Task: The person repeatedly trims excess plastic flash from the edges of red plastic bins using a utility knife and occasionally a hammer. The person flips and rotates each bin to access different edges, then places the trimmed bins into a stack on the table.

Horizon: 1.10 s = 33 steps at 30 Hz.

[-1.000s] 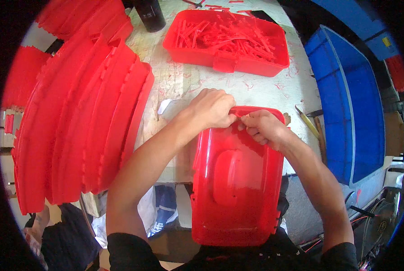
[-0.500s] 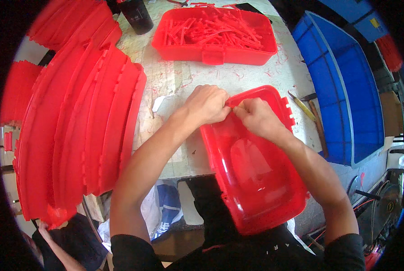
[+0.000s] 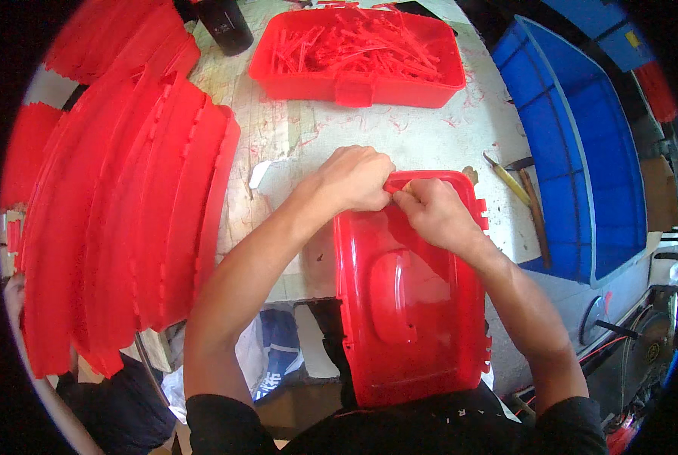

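Observation:
A shiny red plastic lid (image 3: 430,303) with a raised rounded panel lies lengthwise before me, its near end against my dark shirt. My left hand (image 3: 356,178) is closed at its far left corner, the fingertips curled in on the rim. Right beside it, my right hand (image 3: 439,212) is closed in a pinch over the same far rim, thumb and forefinger near the left hand's knuckles. What the right fingers pinch is hidden. Small hinge tabs stick out along the lid's right side.
Nested red plastic lids (image 3: 126,227) stand stacked at left. A red box (image 3: 308,89) of thin red strips is at the back, beside a black cup (image 3: 225,26). At right lie a yellow-handled tool (image 3: 509,180) and a blue crate (image 3: 555,144). Another person's arm (image 3: 58,409) shows lower left.
The lid has turned to point straighter away from me, and its far end has come nearer. My right hand has moved slightly toward me with it; both hands stay at the far rim.

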Tool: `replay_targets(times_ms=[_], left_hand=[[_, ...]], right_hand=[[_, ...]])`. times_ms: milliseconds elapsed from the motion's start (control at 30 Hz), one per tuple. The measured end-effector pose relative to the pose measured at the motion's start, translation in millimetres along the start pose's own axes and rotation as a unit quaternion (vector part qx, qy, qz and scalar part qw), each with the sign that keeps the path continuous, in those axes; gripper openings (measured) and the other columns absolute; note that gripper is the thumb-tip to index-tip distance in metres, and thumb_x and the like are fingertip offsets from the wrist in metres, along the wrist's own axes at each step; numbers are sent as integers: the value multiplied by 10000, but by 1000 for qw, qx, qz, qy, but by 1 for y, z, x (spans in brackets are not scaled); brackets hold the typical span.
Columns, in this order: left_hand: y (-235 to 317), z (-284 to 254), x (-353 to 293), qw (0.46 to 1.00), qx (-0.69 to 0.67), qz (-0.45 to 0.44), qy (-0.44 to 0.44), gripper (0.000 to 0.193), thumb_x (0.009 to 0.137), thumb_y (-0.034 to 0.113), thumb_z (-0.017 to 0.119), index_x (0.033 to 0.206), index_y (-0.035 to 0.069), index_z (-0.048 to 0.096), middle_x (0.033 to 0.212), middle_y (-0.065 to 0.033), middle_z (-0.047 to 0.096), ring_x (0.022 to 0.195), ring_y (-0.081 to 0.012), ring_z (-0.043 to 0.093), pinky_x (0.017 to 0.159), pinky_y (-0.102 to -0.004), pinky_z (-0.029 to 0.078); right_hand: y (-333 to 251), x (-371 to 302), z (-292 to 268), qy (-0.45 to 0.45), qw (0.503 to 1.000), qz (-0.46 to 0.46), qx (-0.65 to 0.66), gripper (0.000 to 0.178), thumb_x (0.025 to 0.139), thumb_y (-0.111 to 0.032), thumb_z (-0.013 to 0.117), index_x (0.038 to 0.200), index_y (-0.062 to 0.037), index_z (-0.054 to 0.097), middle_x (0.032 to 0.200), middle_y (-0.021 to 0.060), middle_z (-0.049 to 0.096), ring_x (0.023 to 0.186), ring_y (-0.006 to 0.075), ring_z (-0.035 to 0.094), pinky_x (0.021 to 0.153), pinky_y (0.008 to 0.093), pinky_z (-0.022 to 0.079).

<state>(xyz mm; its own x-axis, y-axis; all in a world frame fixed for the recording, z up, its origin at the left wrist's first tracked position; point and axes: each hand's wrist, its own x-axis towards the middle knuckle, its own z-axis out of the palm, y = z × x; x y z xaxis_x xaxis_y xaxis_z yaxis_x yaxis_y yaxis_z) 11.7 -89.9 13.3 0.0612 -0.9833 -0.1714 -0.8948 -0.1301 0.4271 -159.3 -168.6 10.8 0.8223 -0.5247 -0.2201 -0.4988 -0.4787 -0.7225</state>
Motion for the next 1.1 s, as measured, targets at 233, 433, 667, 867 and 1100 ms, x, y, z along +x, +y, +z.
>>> replay_targets(times_ms=[233, 433, 667, 867, 1100], left_hand=[[8, 2, -7, 998, 52, -11, 20, 220, 743, 229, 660, 784, 20, 715, 783, -248, 678, 807, -438, 673, 743, -516, 538], [10, 2, -8, 997, 72, -5, 2, 232, 738, 241, 649, 779, 22, 714, 778, -251, 673, 798, -434, 671, 741, -520, 535], [13, -1, -5, 996, 82, 21, 4, 212, 713, 220, 671, 749, 16, 714, 769, -255, 669, 788, -430, 673, 731, -516, 541], [16, -2, -3, 996, 91, 13, 4, 193, 690, 166, 672, 750, -9, 723, 820, -254, 689, 829, -418, 690, 759, -494, 558], [15, 0, 0, 995, 85, 19, 37, 208, 702, 206, 672, 706, 0, 699, 731, -271, 644, 752, -441, 656, 694, -512, 530]], right_hand=[[-8, 2, -14, -138, 925, 236, 265, 324, 1050, -230, 507, 919, 14, 675, 642, 7, 558, 497, 95, 426, 462, 286, 340], [-4, 1, -25, -243, 818, 305, 424, 352, 1062, -299, 469, 911, -18, 618, 609, -65, 363, 495, 48, 254, 447, 252, 190], [-4, -4, -5, -58, 954, 139, 259, 343, 996, -253, 540, 862, 32, 677, 678, 71, 640, 580, 213, 590, 562, 377, 480], [-5, 2, -1, 6, 994, -21, -108, 282, 912, -201, 574, 866, 29, 732, 880, 304, 668, 904, 447, 670, 815, 544, 521], [-1, 3, 3, -8, 908, 213, 361, 271, 962, -193, 552, 831, -4, 695, 721, 55, 607, 610, 163, 515, 549, 356, 418]])
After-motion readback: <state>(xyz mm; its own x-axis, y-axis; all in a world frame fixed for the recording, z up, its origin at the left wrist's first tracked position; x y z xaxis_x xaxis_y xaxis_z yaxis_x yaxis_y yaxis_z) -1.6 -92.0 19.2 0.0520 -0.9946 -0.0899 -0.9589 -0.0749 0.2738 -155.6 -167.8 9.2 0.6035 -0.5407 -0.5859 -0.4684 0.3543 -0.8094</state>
